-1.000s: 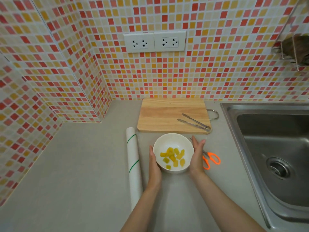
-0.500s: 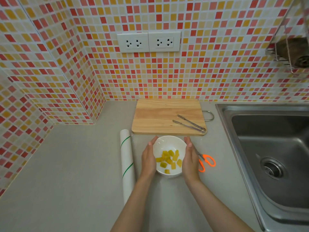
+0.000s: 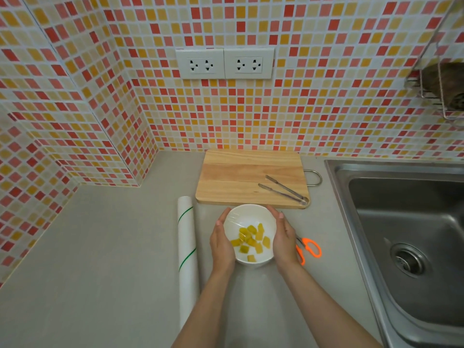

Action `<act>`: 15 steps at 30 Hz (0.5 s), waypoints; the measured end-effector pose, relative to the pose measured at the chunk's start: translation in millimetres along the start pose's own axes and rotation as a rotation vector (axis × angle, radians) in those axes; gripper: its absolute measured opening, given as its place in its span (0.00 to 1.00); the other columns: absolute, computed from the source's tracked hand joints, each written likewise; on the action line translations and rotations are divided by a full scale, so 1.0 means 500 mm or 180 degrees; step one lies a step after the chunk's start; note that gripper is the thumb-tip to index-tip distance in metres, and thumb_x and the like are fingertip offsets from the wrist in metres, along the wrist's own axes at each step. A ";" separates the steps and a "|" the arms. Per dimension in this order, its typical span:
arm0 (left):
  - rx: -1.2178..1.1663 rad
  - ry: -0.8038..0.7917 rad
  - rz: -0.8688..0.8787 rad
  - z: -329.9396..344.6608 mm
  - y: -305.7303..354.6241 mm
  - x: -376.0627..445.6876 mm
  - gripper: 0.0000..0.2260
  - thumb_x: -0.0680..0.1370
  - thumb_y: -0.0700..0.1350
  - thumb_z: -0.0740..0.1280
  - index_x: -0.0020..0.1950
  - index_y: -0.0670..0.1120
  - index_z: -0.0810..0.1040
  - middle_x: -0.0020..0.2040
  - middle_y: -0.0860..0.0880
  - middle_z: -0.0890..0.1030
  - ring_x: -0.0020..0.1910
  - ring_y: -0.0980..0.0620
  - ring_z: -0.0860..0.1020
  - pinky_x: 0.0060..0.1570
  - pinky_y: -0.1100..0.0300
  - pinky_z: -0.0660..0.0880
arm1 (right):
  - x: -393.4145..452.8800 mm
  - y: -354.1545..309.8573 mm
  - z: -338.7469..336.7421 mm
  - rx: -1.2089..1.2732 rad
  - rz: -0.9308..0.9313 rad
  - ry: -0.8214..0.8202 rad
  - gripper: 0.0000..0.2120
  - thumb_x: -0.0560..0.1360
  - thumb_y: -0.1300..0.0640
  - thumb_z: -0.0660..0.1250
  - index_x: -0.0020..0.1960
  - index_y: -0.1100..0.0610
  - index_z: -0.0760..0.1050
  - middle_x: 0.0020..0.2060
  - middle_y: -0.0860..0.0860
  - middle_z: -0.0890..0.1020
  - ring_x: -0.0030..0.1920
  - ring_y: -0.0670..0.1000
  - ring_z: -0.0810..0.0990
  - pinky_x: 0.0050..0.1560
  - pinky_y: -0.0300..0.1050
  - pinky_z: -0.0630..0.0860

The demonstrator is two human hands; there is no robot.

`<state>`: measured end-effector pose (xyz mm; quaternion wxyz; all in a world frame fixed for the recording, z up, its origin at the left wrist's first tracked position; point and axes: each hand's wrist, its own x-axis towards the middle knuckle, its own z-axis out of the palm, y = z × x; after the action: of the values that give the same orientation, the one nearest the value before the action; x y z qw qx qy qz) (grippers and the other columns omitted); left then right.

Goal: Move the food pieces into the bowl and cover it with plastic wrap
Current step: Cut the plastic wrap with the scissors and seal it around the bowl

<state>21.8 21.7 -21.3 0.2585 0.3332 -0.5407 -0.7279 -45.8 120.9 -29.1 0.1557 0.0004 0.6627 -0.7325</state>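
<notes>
A white bowl [image 3: 251, 217] stands on the grey counter just in front of the cutting board. Several yellow food pieces [image 3: 251, 239] lie inside it. Clear plastic wrap [image 3: 234, 219] is stretched over the bowl's top and glints near the left rim. My left hand [image 3: 222, 243] cups the bowl's left side and my right hand [image 3: 283, 237] cups its right side, both pressed against the wall of the bowl. The roll of plastic wrap [image 3: 187, 249] lies lengthwise on the counter to the left of my left hand.
A wooden cutting board [image 3: 238, 177] lies behind the bowl with metal tongs [image 3: 286, 190] on its right part. Orange scissors [image 3: 310, 249] lie right of my right hand. A steel sink [image 3: 406, 234] fills the right side. Tiled walls close the back and left.
My hands slid from the near sides of the bowl forward along its rim and now wrap further around it. The bowl stayed in place.
</notes>
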 end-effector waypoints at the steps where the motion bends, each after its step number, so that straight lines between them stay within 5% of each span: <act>1: 0.0017 0.0016 0.0012 0.001 0.000 0.001 0.18 0.84 0.46 0.48 0.62 0.50 0.76 0.59 0.50 0.79 0.54 0.61 0.77 0.45 0.75 0.74 | 0.000 0.000 0.000 -0.0002 -0.0008 -0.0005 0.19 0.81 0.49 0.49 0.58 0.45 0.78 0.60 0.53 0.80 0.61 0.53 0.77 0.66 0.58 0.71; 5: 0.0064 0.0051 0.0024 0.001 0.001 -0.001 0.18 0.83 0.47 0.48 0.64 0.49 0.75 0.59 0.51 0.79 0.58 0.55 0.76 0.49 0.74 0.74 | -0.001 -0.002 0.003 -0.0014 -0.0028 0.0022 0.18 0.81 0.50 0.49 0.57 0.43 0.78 0.60 0.53 0.80 0.61 0.52 0.77 0.65 0.55 0.72; 11: 0.0102 0.0031 0.0057 0.002 0.002 -0.004 0.18 0.83 0.46 0.49 0.66 0.47 0.74 0.64 0.49 0.77 0.65 0.50 0.74 0.66 0.55 0.69 | -0.002 -0.003 0.003 -0.0027 -0.0060 0.0059 0.18 0.81 0.51 0.50 0.59 0.47 0.77 0.59 0.52 0.81 0.60 0.51 0.78 0.63 0.51 0.74; 15: 0.0191 -0.0019 0.0068 -0.006 -0.001 -0.001 0.18 0.83 0.46 0.49 0.68 0.47 0.72 0.66 0.49 0.75 0.67 0.51 0.73 0.67 0.56 0.68 | -0.001 -0.004 0.004 -0.0113 -0.0086 0.0058 0.18 0.81 0.52 0.50 0.60 0.49 0.77 0.59 0.52 0.81 0.60 0.51 0.78 0.64 0.51 0.73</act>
<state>24.1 20.3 -22.2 0.2545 0.3328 -0.5666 -0.7095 -45.5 119.3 -26.9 0.1396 -0.0047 0.6769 -0.7226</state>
